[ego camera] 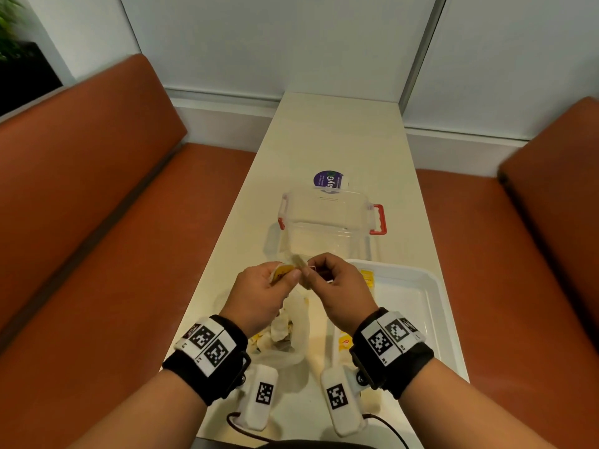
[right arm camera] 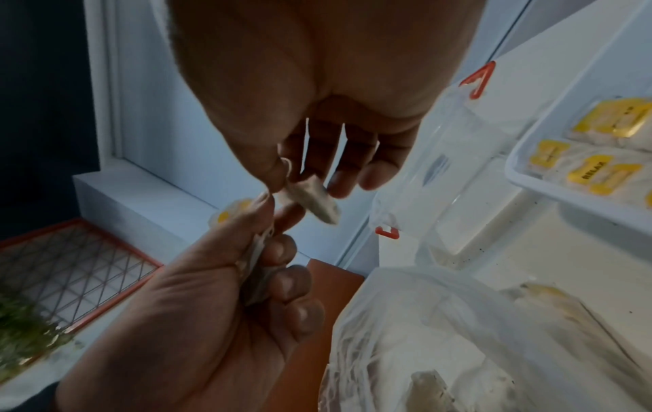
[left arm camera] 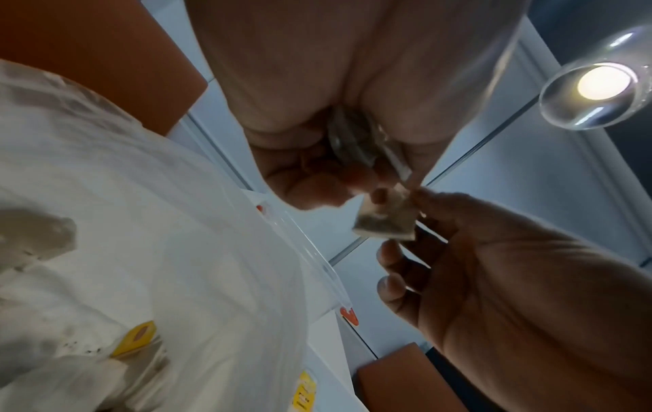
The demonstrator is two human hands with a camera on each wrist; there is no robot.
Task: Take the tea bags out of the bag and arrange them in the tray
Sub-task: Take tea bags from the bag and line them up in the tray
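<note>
Both hands raised over the table (ego camera: 324, 140): left hand (ego camera: 262, 294) grips bunched tea bags (ego camera: 281, 273), right hand (ego camera: 334, 286) pinches one tea bag (right arm camera: 312, 202) between them, above the plastic bag (ego camera: 291, 332), beside the tray (ego camera: 431, 286).

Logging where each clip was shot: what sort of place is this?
Probably a cafe or office booth: a narrow white table runs between two orange upholstered benches, with pale wall panels behind.
</note>
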